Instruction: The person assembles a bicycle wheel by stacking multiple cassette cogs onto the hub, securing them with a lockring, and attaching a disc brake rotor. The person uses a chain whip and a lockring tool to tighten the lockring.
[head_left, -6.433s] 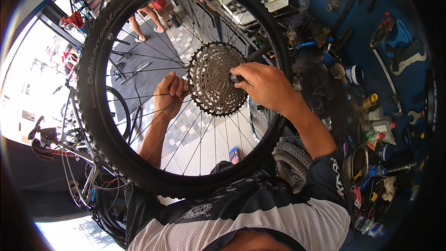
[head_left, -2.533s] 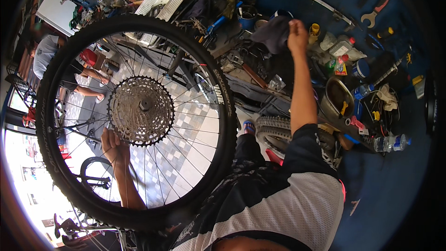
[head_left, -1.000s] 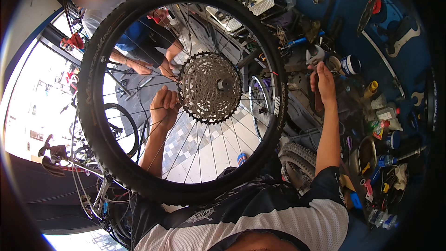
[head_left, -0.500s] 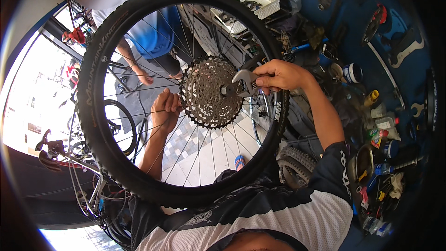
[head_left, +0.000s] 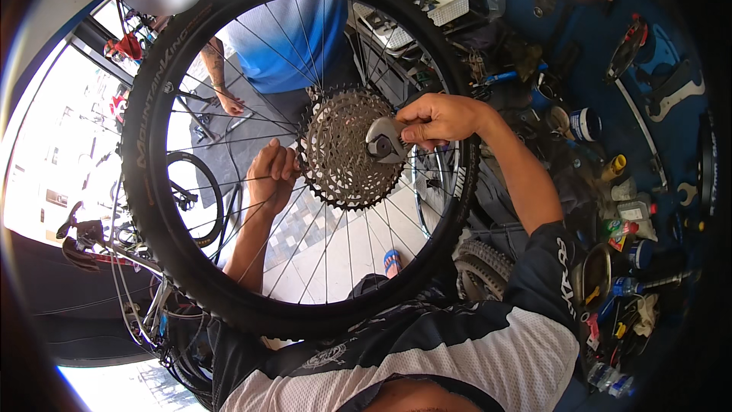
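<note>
Head view: right hand [head_left: 442,118] clenched round steel wrench [head_left: 385,140] on toothed cassette [head_left: 347,149], left hand [head_left: 273,175] gripping thin spokes [head_left: 229,183].

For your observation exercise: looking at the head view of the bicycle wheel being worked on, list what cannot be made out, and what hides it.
Head view:
- Left hand: palm and grip hidden behind the spokes of the black knobby-tyred bicycle wheel.
- Silver metal wrench: handle covered by the right hand.
- Centre of the toothed metal cassette: hidden by the wrench head.
- Small clutter on the blue workbench: too small and bent by the fisheye rim.
</note>
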Demonstrator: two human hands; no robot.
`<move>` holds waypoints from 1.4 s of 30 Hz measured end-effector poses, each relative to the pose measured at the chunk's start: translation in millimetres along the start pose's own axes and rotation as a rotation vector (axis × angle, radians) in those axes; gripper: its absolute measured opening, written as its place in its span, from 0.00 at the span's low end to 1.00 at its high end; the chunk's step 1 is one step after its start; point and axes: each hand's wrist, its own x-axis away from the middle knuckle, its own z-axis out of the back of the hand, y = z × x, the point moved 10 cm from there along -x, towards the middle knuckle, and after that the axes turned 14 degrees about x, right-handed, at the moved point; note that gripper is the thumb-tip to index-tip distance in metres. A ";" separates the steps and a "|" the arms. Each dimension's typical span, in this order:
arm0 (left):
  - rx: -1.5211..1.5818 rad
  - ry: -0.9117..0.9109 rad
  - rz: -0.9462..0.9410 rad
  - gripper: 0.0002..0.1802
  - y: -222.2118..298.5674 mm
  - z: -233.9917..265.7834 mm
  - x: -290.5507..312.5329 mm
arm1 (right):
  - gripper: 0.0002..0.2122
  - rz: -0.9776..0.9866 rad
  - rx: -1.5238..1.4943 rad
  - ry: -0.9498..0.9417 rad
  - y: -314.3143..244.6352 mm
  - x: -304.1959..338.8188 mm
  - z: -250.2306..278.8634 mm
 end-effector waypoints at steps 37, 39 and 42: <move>0.071 -0.006 0.014 0.31 -4.8 10.5 -9.6 | 0.19 0.078 -0.252 0.017 3.8 -7.9 -36.9; 0.020 -0.005 0.001 0.32 -3.6 4.7 -7.0 | 0.18 -0.022 -0.480 0.155 9.1 3.5 -62.5; 0.001 -0.030 -0.048 0.33 0.7 1.7 -8.9 | 0.18 -0.044 -0.750 0.332 8.0 14.8 -96.0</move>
